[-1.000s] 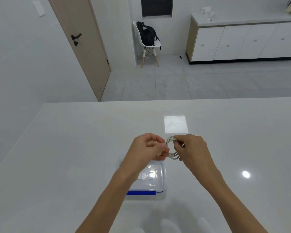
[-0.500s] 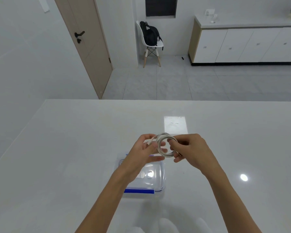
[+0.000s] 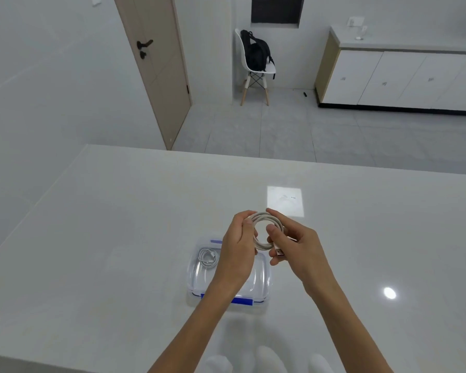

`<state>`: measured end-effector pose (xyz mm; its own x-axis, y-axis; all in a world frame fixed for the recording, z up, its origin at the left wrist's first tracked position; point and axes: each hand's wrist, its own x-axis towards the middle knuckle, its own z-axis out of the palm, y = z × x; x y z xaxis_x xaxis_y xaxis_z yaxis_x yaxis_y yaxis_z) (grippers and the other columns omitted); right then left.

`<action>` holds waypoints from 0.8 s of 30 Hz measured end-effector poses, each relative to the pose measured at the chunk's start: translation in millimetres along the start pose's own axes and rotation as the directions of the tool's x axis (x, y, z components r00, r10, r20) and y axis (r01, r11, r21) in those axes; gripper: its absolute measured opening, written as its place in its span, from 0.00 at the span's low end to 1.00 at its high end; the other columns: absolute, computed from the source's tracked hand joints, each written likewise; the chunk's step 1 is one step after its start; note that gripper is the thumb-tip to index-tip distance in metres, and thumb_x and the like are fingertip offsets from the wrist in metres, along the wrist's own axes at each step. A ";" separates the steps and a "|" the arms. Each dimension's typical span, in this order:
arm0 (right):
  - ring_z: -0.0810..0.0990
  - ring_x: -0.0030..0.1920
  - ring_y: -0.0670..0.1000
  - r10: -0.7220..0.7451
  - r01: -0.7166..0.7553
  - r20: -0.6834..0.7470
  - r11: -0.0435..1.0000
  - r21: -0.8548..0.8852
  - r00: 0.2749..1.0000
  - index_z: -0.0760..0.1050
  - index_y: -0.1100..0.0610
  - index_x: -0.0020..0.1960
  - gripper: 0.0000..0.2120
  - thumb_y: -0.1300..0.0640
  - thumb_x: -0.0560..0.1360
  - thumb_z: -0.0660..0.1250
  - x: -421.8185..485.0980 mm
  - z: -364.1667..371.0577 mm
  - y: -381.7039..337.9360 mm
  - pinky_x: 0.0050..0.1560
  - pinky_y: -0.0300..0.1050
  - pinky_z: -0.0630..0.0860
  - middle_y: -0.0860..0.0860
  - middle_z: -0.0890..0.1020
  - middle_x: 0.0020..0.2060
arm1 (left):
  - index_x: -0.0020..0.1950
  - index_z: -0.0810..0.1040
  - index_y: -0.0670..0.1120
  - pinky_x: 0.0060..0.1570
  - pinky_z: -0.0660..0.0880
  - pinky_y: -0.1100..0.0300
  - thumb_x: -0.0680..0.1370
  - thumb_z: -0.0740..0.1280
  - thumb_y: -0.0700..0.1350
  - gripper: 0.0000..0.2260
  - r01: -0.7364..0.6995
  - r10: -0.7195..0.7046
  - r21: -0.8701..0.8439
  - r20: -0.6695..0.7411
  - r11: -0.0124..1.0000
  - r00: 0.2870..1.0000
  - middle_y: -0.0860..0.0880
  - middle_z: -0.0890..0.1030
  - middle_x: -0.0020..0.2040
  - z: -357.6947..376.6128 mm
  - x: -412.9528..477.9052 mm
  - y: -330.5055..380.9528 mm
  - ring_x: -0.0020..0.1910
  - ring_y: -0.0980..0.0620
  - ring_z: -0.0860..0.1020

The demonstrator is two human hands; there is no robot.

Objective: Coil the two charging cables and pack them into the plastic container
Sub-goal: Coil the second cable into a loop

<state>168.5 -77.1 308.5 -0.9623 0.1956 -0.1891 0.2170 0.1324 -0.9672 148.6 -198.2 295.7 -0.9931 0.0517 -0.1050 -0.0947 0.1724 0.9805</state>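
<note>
I see my left hand [image 3: 238, 244] and right hand [image 3: 293, 246] raised just above the clear plastic container with blue clips [image 3: 262, 278], both pinching one round coil of white charging cable [image 3: 265, 220] between them, its metal plug [image 3: 279, 251] poking out by my right fingers. A second small white coiled cable [image 3: 207, 257] lies inside the container, at its far left corner. The container sits on a big shiny white table [image 3: 105, 251], and past it are a tan door [image 3: 156, 74], a white chair [image 3: 256, 68] holding a black backpack [image 3: 256, 51], and white cabinets [image 3: 404, 79].
</note>
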 end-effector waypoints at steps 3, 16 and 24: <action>0.81 0.29 0.48 0.040 -0.033 -0.070 0.995 0.098 0.997 0.78 0.52 0.65 0.15 0.59 0.79 0.66 -0.6 7.6 3.4 0.33 0.39 0.80 0.58 0.83 0.38 | 0.60 0.72 0.60 0.46 0.77 0.69 0.84 0.55 0.50 0.10 -0.009 0.012 -0.082 0.035 0.997 0.999 0.55 0.78 0.48 -1.3 -1.8 -0.5 0.47 0.56 0.78; 0.86 0.44 0.49 0.063 -0.044 0.209 0.995 -0.092 0.976 0.67 0.43 0.73 0.26 0.55 0.77 0.68 3.3 26.1 7.5 0.47 0.42 0.84 0.49 0.82 0.55 | 0.60 0.77 0.53 0.36 0.76 0.69 0.84 0.55 0.43 0.12 0.032 -0.124 -0.300 -0.294 0.954 0.948 0.48 0.75 0.43 -10.6 9.0 -11.9 0.38 0.55 0.73; 0.86 0.37 0.47 0.136 -0.131 -0.042 0.986 0.103 0.990 0.72 0.52 0.60 0.19 0.54 0.73 0.74 9.3 35.0 15.0 0.45 0.47 0.84 0.52 0.82 0.50 | 0.59 0.77 0.52 0.42 0.78 0.66 0.84 0.56 0.43 0.12 0.082 -0.171 -0.409 -0.186 0.909 0.967 0.50 0.77 0.45 4.0 10.6 -7.4 0.42 0.59 0.77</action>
<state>157.1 -107.3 286.3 -0.9160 0.2522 -0.3119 0.3236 0.0049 -0.9462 139.1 -195.0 286.7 -0.9575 -0.1627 -0.2384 -0.1955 -0.2418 0.9504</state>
